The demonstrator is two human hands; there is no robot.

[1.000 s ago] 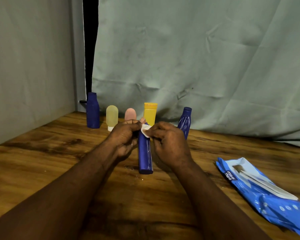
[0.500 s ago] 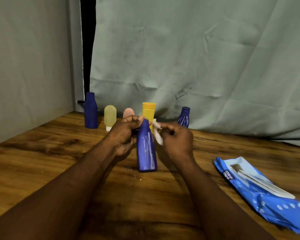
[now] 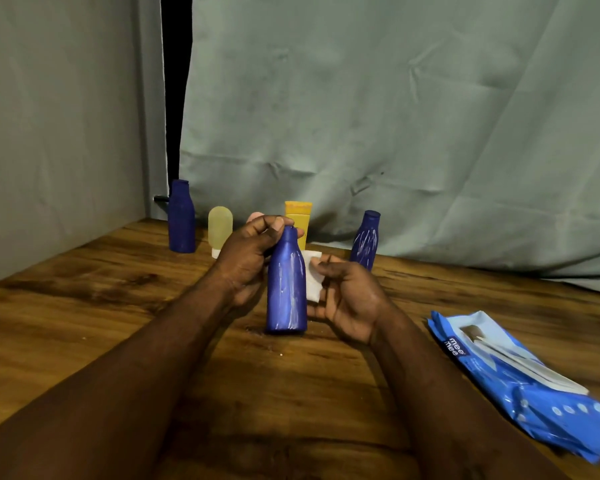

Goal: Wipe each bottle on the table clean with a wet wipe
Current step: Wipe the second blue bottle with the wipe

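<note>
We had a single view, from a wide-angle camera worn on the head. It looked forward and down over the desk point(image 3: 84, 323) toward the cloth backdrop point(image 3: 395, 133). It sat close: the left forearm point(image 3: 136, 368) and right forearm point(image 3: 437, 403) ran up from the bottom edge, the bottle point(image 3: 286, 292) near mid-frame.

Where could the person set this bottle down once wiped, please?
Bare wood lies left of the left hand gripping the blue bottle, in front of the far-left bottle, and between the right hand holding the wet wipe and the wipes pack. The back row around the yellow tube is crowded.
</note>
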